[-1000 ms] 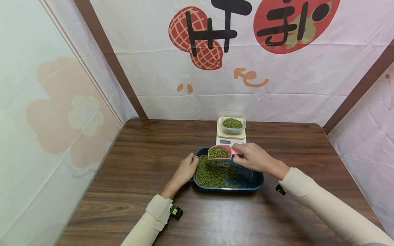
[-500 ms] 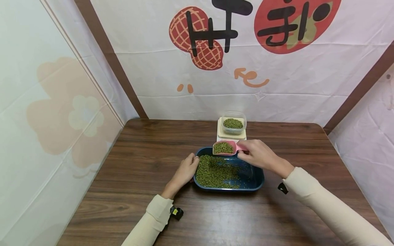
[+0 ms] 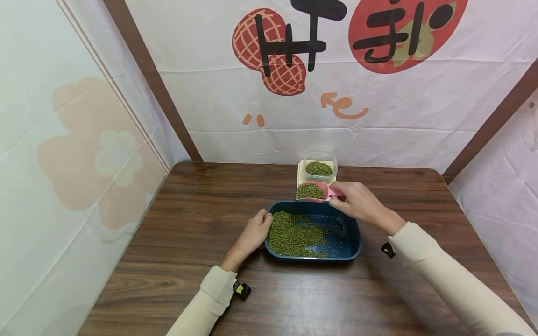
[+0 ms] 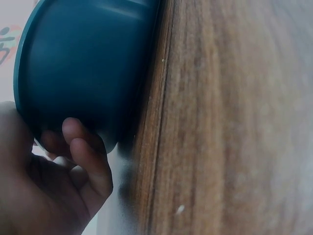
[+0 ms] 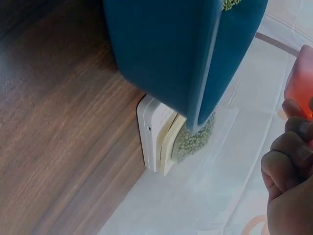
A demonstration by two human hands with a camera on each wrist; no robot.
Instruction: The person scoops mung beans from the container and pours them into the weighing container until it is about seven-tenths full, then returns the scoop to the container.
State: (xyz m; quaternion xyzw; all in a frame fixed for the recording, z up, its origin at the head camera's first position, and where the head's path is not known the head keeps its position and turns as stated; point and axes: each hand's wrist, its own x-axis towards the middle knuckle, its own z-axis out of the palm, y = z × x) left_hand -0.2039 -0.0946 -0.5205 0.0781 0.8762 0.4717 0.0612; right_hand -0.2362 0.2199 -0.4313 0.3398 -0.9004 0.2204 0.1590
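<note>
My right hand (image 3: 357, 203) grips the handle of a pink scoop (image 3: 326, 189) heaped with green mung beans. The scoop hangs over the front of a white kitchen scale (image 3: 300, 177) and covers its display. On the scale's cream platform stands a clear plastic container (image 3: 320, 178) holding more beans. My left hand (image 3: 253, 233) holds the left rim of a dark blue tray (image 3: 355, 242), thumb on top; in the left wrist view its fingers (image 4: 93, 164) curl at the tray's outer wall. Mung beans (image 3: 294, 235) lie mostly in the tray's left half.
The brown wooden table (image 3: 201, 205) carries the tray and scale. A printed white curtain (image 3: 210, 102) hangs right behind the table's back edge, close to the scale. Another curtain panel (image 3: 84, 186) stands along the left side.
My right hand has carried the filled scoop up, away from above the tray and slightly right, to the front of the scale. The left hand stays at the tray's rim.
</note>
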